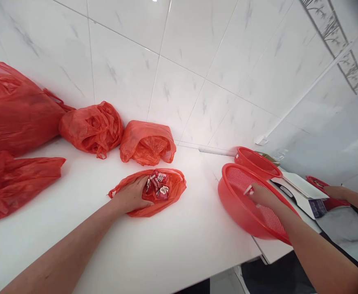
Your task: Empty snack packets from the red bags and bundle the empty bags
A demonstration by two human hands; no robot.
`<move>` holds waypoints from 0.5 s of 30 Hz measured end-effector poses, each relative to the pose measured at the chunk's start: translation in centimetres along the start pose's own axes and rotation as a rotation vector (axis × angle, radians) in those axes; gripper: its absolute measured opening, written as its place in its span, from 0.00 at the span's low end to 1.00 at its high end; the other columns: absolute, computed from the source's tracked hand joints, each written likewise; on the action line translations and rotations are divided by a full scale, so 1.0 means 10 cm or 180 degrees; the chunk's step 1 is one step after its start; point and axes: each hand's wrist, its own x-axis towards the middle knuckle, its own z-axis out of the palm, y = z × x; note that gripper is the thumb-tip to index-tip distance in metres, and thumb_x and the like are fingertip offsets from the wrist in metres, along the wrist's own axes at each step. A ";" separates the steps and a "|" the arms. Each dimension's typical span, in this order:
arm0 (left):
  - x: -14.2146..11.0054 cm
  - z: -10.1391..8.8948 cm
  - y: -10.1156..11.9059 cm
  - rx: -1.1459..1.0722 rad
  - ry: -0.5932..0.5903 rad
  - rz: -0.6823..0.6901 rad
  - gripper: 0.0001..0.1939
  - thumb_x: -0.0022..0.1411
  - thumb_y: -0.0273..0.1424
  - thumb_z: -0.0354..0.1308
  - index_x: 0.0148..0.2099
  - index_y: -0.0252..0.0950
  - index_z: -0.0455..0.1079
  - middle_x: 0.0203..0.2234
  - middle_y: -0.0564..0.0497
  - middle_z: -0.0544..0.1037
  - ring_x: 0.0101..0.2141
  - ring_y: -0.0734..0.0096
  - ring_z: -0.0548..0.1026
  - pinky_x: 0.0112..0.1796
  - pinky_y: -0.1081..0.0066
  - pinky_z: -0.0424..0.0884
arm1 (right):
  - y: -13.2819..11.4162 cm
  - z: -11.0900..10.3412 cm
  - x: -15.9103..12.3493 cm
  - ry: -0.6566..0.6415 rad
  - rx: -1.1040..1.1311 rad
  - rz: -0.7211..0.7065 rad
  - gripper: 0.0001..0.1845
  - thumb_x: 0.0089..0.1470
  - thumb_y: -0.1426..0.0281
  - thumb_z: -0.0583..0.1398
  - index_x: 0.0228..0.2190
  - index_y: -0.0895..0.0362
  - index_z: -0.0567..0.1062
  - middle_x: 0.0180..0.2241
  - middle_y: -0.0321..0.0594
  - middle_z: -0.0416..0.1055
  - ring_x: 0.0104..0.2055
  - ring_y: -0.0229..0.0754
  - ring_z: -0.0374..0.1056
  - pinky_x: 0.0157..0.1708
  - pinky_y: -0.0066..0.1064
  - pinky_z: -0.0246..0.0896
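My left hand (133, 195) rests at the left side of an opened red plastic bag (174, 196), thumb and fingers apart around its mouth. Small dark-red wrapped packets (158, 184) lie in the bag, right beside the fingertips. Over on the right, my right hand (261, 196) reaches into a large red plastic basket (242, 208) with perforated walls. Its fingers are pinched on a small red-and-white packet (249, 190). Part of the basket's inside is hidden by my forearm.
Red plastic bags (91, 126) stand along the tiled wall, with a larger one (19, 110) at far left. Behind the basket is another red basket (255, 161). Near a white box (304, 188), another person's hand (335, 192) is at a red container. The white table (173, 253) ends at front right.
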 end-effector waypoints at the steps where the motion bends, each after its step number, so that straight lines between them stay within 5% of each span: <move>1: 0.00 0.00 0.00 -0.0015 0.0013 0.0019 0.45 0.43 0.41 0.63 0.63 0.46 0.53 0.54 0.47 0.68 0.50 0.44 0.67 0.43 0.61 0.65 | -0.05 -0.05 0.03 0.0069 -0.0015 0.0013 0.10 0.46 0.64 0.59 0.29 0.56 0.65 0.21 0.38 0.69 0.20 0.40 0.64 0.21 0.28 0.52; 4: 0.00 -0.01 -0.01 -0.0076 -0.0002 0.0105 0.46 0.42 0.40 0.64 0.64 0.45 0.52 0.56 0.48 0.67 0.52 0.44 0.66 0.42 0.62 0.65 | -0.37 -0.19 0.01 0.0648 -0.0008 -0.0138 0.17 0.53 0.55 0.53 0.37 0.56 0.62 0.28 0.43 0.70 0.26 0.44 0.65 0.22 0.30 0.52; 8: -0.01 -0.03 0.02 -0.0066 -0.0052 0.0127 0.46 0.41 0.38 0.64 0.64 0.45 0.52 0.58 0.49 0.63 0.53 0.45 0.65 0.41 0.62 0.65 | -1.12 -0.24 -0.31 0.1337 0.0322 -0.0831 0.23 0.51 0.49 0.53 0.39 0.54 0.61 0.25 0.41 0.69 0.25 0.45 0.64 0.22 0.31 0.50; 15: -0.08 -0.05 0.08 -0.0066 0.0081 0.0169 0.47 0.41 0.37 0.65 0.64 0.44 0.51 0.58 0.47 0.64 0.54 0.48 0.64 0.44 0.61 0.66 | -2.47 0.33 -0.78 0.0148 0.1321 -0.1981 0.20 0.46 0.54 0.61 0.39 0.48 0.66 0.26 0.31 0.71 0.26 0.41 0.66 0.25 0.29 0.53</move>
